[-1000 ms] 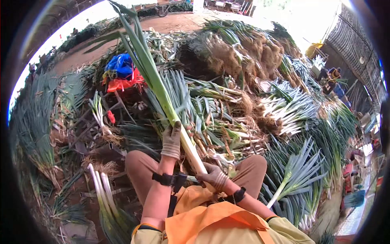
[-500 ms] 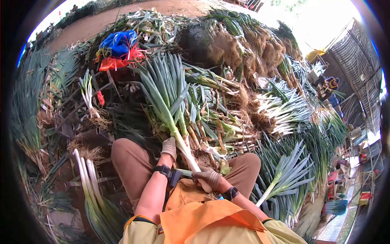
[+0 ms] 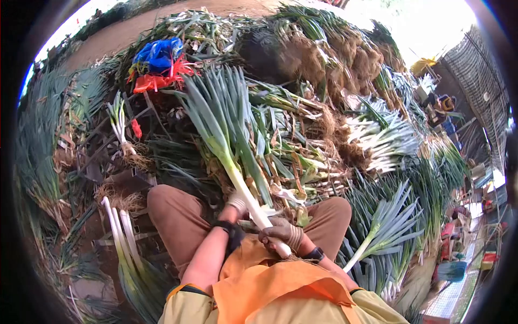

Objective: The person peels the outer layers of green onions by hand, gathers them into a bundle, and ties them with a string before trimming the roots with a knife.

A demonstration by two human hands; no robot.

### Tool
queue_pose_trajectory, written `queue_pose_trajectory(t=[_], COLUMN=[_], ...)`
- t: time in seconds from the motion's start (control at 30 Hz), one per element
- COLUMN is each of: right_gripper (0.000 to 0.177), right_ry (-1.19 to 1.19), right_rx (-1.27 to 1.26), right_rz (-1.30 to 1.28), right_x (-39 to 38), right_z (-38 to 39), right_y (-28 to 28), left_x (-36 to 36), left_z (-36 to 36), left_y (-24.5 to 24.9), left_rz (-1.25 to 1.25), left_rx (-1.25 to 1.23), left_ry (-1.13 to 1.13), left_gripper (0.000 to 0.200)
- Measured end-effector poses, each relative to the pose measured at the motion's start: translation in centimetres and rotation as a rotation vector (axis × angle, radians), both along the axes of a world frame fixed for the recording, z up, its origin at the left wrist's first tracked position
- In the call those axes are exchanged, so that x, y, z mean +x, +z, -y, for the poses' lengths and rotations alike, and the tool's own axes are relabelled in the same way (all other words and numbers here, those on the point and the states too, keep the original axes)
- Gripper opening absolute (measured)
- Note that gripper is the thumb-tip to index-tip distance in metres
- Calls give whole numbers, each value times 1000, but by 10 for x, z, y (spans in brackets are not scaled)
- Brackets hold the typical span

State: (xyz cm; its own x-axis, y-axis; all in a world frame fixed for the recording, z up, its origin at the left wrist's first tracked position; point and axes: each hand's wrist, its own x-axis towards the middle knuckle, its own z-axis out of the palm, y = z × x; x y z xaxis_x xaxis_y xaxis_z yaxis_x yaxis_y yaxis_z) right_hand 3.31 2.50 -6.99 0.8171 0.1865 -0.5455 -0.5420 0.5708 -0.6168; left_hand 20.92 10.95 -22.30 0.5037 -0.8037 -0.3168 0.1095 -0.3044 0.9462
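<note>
A large leek (image 3: 237, 177) slants over my lap, its green leaves fanned out toward the pile and its white end pointing at my orange apron (image 3: 280, 286). Gloved, my right hand (image 3: 281, 232) wraps round the white stalk just above the roots. My left hand (image 3: 237, 203), also gloved, is behind the stalk farther up; its fingers are hidden and blurred. A loose leaf hangs beside the stalk, near my left hand.
Trimmed leeks (image 3: 384, 141) lie in a bunch at the right, and one leek (image 3: 372, 237) rests beside my knee. More leeks (image 3: 125, 243) lie at the left. Blue plastic (image 3: 157, 56) sits beyond. A person (image 3: 443, 107) is in the far right background.
My left hand has moved from the front of the stalk to behind it. A leaf now hangs apart from the stalk, and the leek's white end has shifted slightly right.
</note>
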Motion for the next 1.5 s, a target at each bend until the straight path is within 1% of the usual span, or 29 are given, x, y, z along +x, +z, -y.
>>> queue_pose_trajectory(t=[0.03, 0.07, 0.13, 0.17, 0.2, 0.27, 0.3, 0.37, 0.47, 0.53, 0.6, 0.63, 0.67, 0.7, 0.8, 0.83, 0.9, 0.93, 1.0, 1.07, 1.1, 1.17, 1.2, 1.23, 1.27, 1.33, 1.4, 1.43, 1.5], right_gripper=[26, 26, 29, 35, 35, 38, 38, 30, 28, 20, 17, 13, 13, 14, 14, 15, 19, 19, 23, 37, 46, 72, 67, 85, 78, 67, 56, 54, 53], right_ry=[62, 43, 150, 176, 172, 210, 66, 104, -485, -587, -497, -419, -291, -338, -227, -19, 361, 571, 641, 403, 85, 70, 105, 309, 307, 121, 195, 203, 185], right_rx=[-134, -123, -565, -785, -774, -1043, -681, -724, 506, 646, 648, 483, -43, 292, -34, -356, -1259, -1534, -1748, -1997, -1503, -1483, -1324, -1142, -1131, -697, -194, -5, 0], right_rz=[2, -9, 82, 120, 123, 121, 119, 203, 160, 167, 263, 344, 460, 238, 16, -118, 141, -76, -145, 28, 183, 584, 501, 414, 404, 379, 243, 198, 207], right_x=[-2, -5, -7, -8, -7, -4, -4, 4, 34, 52, 49, 36, 16, -5, -74, -89, -118, -123, -86, -62, -48, -20, -16, -8, -2, -3, -11, -18, -24], right_z=[2, 0, -5, -7, -8, -6, -1, 11, 11, 3, 2, 3, 13, 24, 72, 95, 137, 150, 128, 114, 99, 53, 23, 7, -9, -16, 1, 9, 9], right_y=[13, 20, 28, 27, 25, 16, 8, -6, -44, 4, 10, 21, 4, 23, 34, 27, -12, -21, 57, 54, 34, 29, 36, 32, -1, -12, -1, 12, 11], left_x=[18, 36, 45, 50, 63, 80, 90, 91, 93, 105, 122, 127, 141, 152, 173, 178, 178, 174, 161, 141, 128, 115, 106, 103, 97, 95, 94, 94, 87], left_z=[-2, -5, -12, -7, -2, 0, 1, 1, -11, -24, -41, -49, -58, -70, -96, -102, -103, -102, -91, -73, -64, -51, -45, -41, -36, -34, -54, -58, -54], left_y=[22, 44, 98, 135, 140, 135, 137, 154, 185, 191, 197, 200, 198, 194, 203, 204, 205, 207, 213, 218, 223, 217, 217, 209, 211, 207, 199, 194, 184], left_rz=[274, 536, -876, -902, -910, -790, -784, -795, -646, -594, -594, -527, -553, -562, -506, -481, -428, -398, -409, -297, -262, -155, -69, 8, 4, -126, -463, -507, -516], left_rx=[24, 60, -830, -785, -772, -787, -777, -794, -906, -923, -938, -899, -875, -895, -790, -754, -702, -686, -657, -508, -484, -352, -247, -234, -210, -237, -569, -573, -572], left_ry=[-12, 6, 445, 603, 699, 633, 627, 607, 525, 458, 435, 538, 569, 611, 823, 861, 919, 943, 999, 1171, 1202, 1213, 1209, 1223, 1223, 1200, 920, 818, 771], left_gripper=[33, 36, 56, 62, 51, 33, 28, 23, 27, 30, 30, 25, 24, 22, 15, 15, 16, 16, 20, 23, 26, 31, 33, 37, 40, 38, 37, 36, 35])
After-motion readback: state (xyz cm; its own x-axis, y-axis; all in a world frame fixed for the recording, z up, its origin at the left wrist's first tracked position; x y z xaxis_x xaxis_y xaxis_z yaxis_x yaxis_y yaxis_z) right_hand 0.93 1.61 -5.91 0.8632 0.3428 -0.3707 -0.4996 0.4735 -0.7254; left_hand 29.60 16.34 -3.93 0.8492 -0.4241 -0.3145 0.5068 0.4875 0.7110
